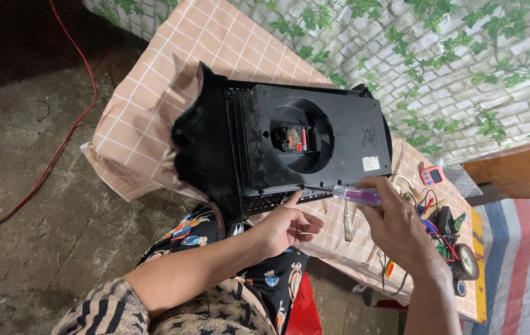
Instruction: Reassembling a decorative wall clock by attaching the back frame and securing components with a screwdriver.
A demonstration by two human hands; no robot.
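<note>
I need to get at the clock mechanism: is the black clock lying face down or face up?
Face down. The black clock shows its back panel, with the mechanism exposed in a round recess.

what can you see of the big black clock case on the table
The black clock case lies back side up on the checked tablecloth, looking like plastic. A round recess holds a small movement with red parts; a white sticker sits near one corner. The left hand touches its near edge, where the right hand points a purple-handled screwdriver.

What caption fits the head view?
Right hand drives a purple screwdriver into a black casing; left hand steadies it.
</note>
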